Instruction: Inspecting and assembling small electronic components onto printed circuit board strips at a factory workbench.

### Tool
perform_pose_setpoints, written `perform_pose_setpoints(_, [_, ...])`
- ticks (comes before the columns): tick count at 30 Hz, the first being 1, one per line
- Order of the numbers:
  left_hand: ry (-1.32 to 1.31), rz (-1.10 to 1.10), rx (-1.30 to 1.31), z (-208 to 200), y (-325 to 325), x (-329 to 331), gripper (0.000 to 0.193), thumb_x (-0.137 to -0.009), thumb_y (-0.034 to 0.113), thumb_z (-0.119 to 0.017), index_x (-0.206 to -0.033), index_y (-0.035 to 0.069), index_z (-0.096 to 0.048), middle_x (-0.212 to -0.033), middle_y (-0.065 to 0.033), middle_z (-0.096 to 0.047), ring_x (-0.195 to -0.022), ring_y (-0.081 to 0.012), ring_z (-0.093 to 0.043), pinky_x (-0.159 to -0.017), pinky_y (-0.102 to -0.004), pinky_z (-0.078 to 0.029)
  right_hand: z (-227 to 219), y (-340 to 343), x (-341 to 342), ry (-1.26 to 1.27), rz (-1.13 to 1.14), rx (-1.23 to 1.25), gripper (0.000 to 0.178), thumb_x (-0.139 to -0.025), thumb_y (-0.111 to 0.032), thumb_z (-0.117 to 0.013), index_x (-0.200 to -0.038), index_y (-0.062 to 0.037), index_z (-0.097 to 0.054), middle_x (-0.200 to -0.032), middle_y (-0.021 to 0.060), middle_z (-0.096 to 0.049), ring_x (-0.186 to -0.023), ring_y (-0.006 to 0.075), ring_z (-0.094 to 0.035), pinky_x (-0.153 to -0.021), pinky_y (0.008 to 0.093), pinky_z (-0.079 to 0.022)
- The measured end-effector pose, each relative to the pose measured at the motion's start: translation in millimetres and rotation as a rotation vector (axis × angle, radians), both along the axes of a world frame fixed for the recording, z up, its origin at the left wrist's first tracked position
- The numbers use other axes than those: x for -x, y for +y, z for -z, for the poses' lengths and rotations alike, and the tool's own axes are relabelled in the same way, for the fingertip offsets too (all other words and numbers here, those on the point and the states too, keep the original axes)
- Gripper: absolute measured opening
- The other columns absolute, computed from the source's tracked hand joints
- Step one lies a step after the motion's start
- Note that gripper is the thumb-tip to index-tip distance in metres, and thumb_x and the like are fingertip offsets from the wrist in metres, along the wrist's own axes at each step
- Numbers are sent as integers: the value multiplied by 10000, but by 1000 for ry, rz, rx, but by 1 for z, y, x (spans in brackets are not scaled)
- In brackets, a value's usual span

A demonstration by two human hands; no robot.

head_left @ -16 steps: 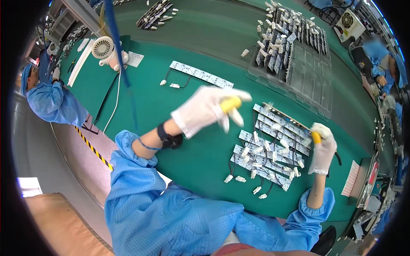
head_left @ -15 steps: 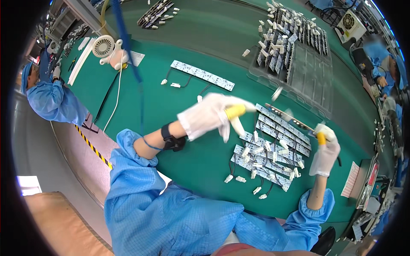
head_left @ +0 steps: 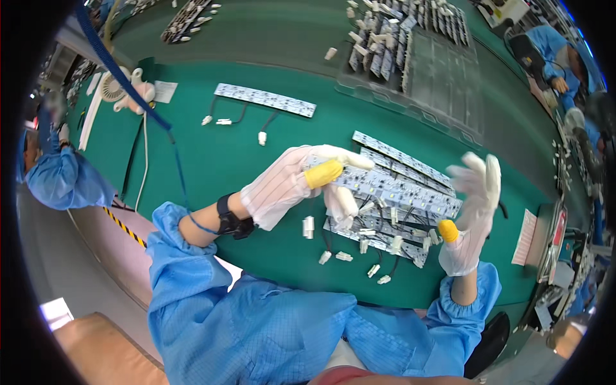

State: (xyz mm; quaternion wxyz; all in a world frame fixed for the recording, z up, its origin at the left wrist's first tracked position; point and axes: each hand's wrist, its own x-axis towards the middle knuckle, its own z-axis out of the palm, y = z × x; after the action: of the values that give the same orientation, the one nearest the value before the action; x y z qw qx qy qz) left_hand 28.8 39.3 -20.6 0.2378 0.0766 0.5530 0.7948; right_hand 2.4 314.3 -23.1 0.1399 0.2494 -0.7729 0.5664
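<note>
Head view | pinched LED circuit board [head_left: 404, 191] by its 9-o'clock end in left hand [head_left: 289, 183], above other LED boards [head_left: 398, 158] at view's 3 o'clock | held right hand [head_left: 471, 208] spread near board's 3-o'clock end | judged light, stiff, fragile-faced; called for edge grip

green worktop [head_left: 237, 151] | pinkish floor [head_left: 106, 237], left | yellow-black striped tape [head_left: 125, 226] on floor

I monitor one upright, unmirrored fisheye view from the left camera on the wearer's head. It faces down and forward over the green bench [head_left: 212, 157], at close range to the left hand [head_left: 289, 183] and right hand [head_left: 471, 215]. Blue sleeves [head_left: 183, 256] enter from below; straight edges bend toward the rim.
</note>
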Motion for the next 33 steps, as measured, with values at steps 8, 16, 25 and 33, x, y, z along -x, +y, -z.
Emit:
perform_pose_setpoints(8, [434, -85, 373, 9, -3, 6, 643, -835, 437, -638, -1248, -37, -508, -849, -75, -684, -905, -151, -631, -825, -273, -461, -14, 13, -7, -542, 107, 74, 403, -855, -310, -626, -1104, 1, -571, -657, -6, -526, -437, 29, -394, -420, 162, -267])
perform_pose_setpoints(16, [612, -236, 593, 18, -12, 2, 555, -724, 353, -724, -1162, 37, -599, -877, -54, -609, -774, -169, -576, -704, -281, -460, -16, 22, -2, -642, -62, 298, 419, -882, -248, -578, -1172, 47, -515, -686, 20, -574, -443, 33, -461, -415, 154, -306])
perform_pose_setpoints(25, [869, -237, 707, 17, -21, 5, 575, -743, 424, -706, -1095, -23, -622, -890, -96, -661, -773, -179, -604, -669, -288, -473, -14, 21, -5, -575, 24, 172, 701, -786, -516, -639, -1192, 37, -495, -794, 15, -542, -455, -4, -389, -425, 130, -245])
perform_pose_setpoints(33, [859, -189, 680, 18, -25, 9, 549, -803, 413, -669, -1095, -49, -611, -904, -131, -651, -801, -182, -599, -688, -287, -484, -19, 21, -8, -570, -8, 273, 385, -862, -234, -597, -1122, 46, -547, -733, 43, -588, -434, 20, -449, -418, 145, -294])
